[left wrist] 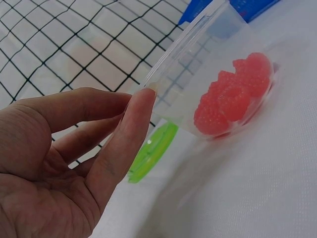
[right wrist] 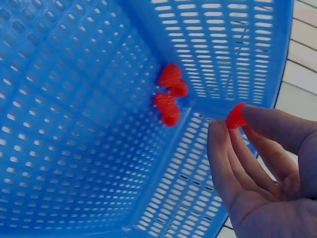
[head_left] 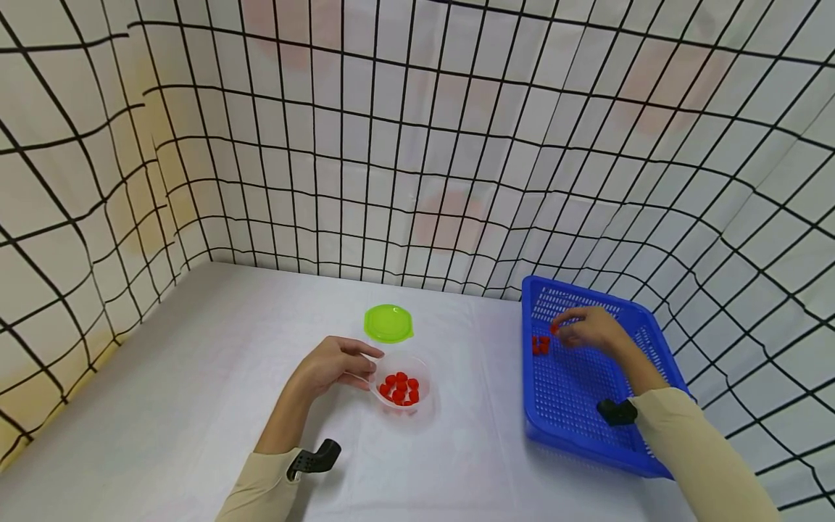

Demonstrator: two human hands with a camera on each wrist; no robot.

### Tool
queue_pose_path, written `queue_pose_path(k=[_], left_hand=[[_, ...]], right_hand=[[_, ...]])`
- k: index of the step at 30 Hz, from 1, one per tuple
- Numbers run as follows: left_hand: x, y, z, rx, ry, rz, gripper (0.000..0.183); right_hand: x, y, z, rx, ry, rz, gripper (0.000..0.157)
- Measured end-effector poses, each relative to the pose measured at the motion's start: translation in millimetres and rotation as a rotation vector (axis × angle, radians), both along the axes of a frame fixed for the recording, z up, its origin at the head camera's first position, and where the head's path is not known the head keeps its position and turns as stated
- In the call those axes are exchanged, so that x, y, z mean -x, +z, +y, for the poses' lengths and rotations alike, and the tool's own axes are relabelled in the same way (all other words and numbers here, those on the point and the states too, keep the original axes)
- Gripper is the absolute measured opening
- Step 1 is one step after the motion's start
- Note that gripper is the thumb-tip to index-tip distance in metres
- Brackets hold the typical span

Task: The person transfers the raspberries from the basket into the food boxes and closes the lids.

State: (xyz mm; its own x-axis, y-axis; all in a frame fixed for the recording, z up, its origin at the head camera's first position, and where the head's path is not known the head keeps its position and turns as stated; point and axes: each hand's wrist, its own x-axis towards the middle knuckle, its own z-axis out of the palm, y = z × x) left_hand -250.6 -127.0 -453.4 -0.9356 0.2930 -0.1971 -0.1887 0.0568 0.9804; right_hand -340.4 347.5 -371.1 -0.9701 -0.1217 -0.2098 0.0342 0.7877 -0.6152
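My left hand [head_left: 339,365] pinches the rim of a clear plastic bowl [left wrist: 178,94] between thumb and fingers. Several red raspberries [head_left: 399,389] lie in the bottom of that bowl, which rests on the white cloth. Over the blue basket [head_left: 530,391], my right hand [head_left: 590,328] pinches a single raspberry [right wrist: 237,116] at its fingertips. Below it, in a corner of the basket floor, sits a small cluster of raspberries [right wrist: 170,94]. The pinched one is apart from that cluster.
A bright green lid [head_left: 388,323] lies flat on the white tabletop [head_left: 261,319] just behind the bowl. Black wire mesh [head_left: 391,145] stands at the back and both sides, with pale cloth behind it. The basket stands at the right, near the mesh.
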Motion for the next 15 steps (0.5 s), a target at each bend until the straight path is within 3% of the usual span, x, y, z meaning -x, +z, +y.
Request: queue_pose_path(k=[15], left_hand=[[-1.7,2.0,-1,-0.01,-0.012,0.017,0.032]], right_hand=[[-9.1,33.2,-25,-0.02,0.137,0.064,0.031]])
